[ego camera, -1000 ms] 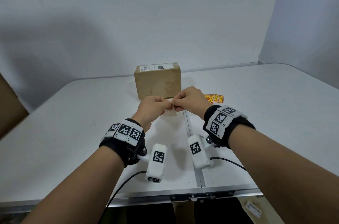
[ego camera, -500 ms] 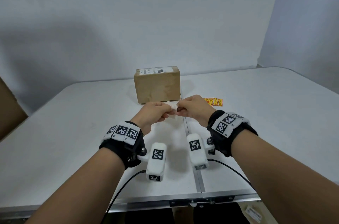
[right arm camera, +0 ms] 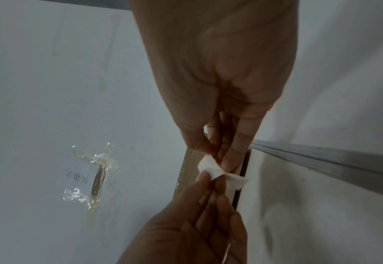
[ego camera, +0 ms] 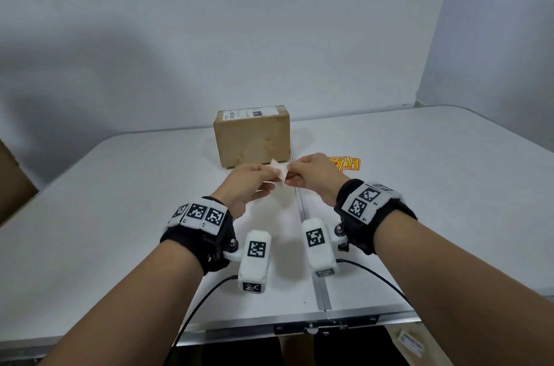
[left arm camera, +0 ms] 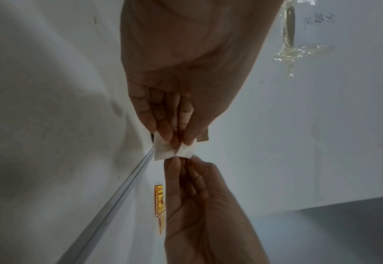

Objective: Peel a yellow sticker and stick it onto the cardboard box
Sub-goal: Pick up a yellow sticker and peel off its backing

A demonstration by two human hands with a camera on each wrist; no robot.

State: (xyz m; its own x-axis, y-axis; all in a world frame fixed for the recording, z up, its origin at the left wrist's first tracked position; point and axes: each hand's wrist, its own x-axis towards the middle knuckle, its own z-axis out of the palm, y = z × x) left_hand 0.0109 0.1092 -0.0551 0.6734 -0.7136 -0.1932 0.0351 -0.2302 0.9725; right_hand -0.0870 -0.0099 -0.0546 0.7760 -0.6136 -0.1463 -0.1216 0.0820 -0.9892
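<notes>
A small sticker (ego camera: 278, 172) with its white side showing hangs between my two hands above the table. My left hand (ego camera: 265, 177) pinches one part of the sticker (left arm camera: 163, 149) and my right hand (ego camera: 292, 175) pinches the other, so the paper (right arm camera: 213, 168) is bent into two flaps. No yellow face shows on it. The cardboard box (ego camera: 253, 138) stands upright just beyond my hands, with a white label on top. A few more yellow stickers (ego camera: 347, 162) lie on the table right of the box.
The white folding table (ego camera: 434, 186) has a metal seam (ego camera: 311, 245) running from the box toward me. A wall stands close behind the box. A brown cardboard edge (ego camera: 12, 180) shows at the far left. Cables trail from both wrist cameras.
Both hands stayed together in front of the box and worked the paper; its white flaps now spread wider between the fingertips than a second ago.
</notes>
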